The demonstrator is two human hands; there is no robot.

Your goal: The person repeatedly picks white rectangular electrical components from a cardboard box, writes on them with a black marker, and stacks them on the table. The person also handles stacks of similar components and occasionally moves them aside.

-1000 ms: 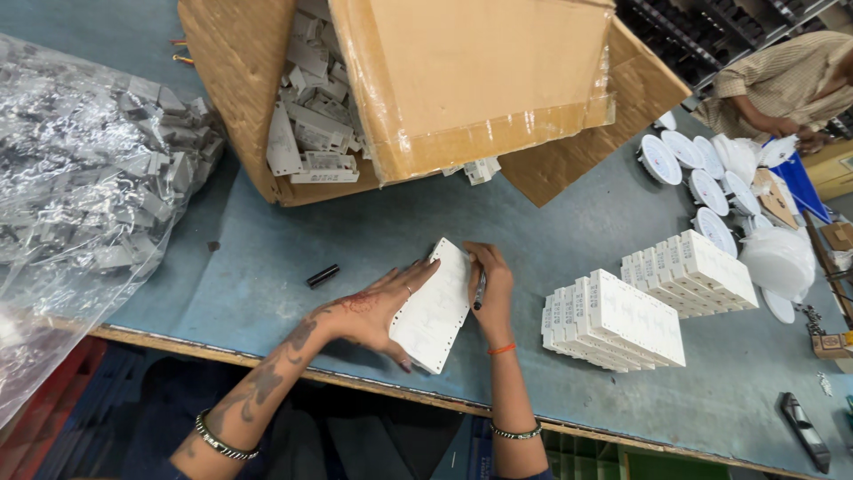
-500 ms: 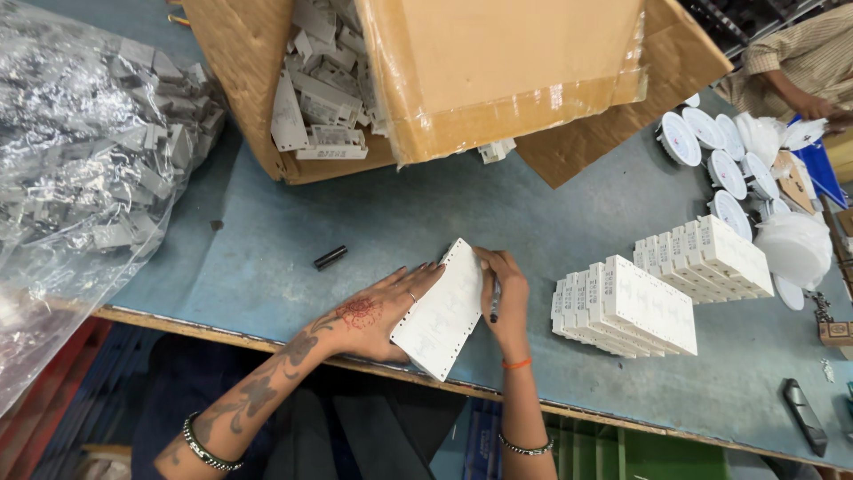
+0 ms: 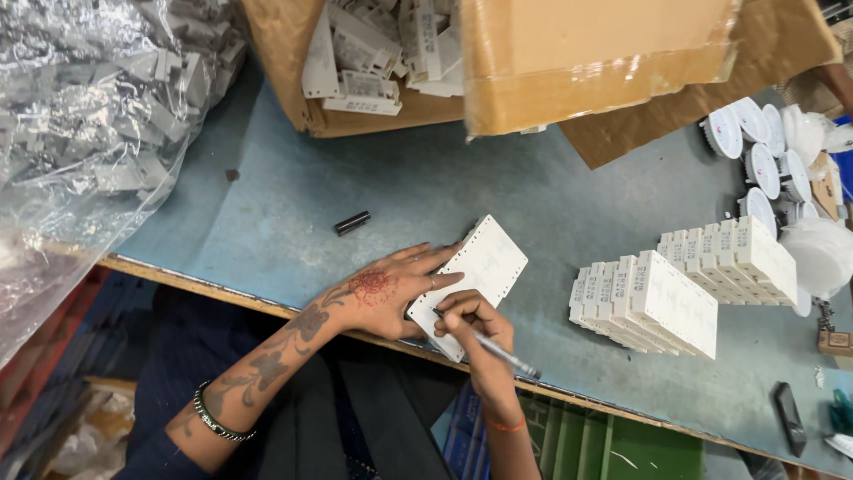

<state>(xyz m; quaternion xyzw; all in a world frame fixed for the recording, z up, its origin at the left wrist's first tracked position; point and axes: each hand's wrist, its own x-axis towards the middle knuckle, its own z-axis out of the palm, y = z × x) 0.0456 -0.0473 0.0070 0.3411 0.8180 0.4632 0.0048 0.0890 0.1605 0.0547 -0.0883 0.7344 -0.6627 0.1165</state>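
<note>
White flat rectangular box [image 3: 475, 276], perforated edges, lies tilted at frame centre. Left hand [image 3: 382, 298] presses it, fingers spread flat. Right hand [image 3: 475, 320] fingers pinch a pen [image 3: 502, 353].

The table [image 3: 426, 191] is dull blue-grey, scuffed, with a pale wood front edge. The block [image 3: 469, 283] under the hands is white, with a row of small dots along its edges; the stacks [image 3: 653, 302] beside it are white with grey print. The left hand [image 3: 391, 293] bears reddish-brown henna patterns. The box [image 3: 569, 62] is brown cardboard. The bag [image 3: 89, 116] is clear, its parts grey. The pen [image 3: 502, 351] is silver-grey.
</note>
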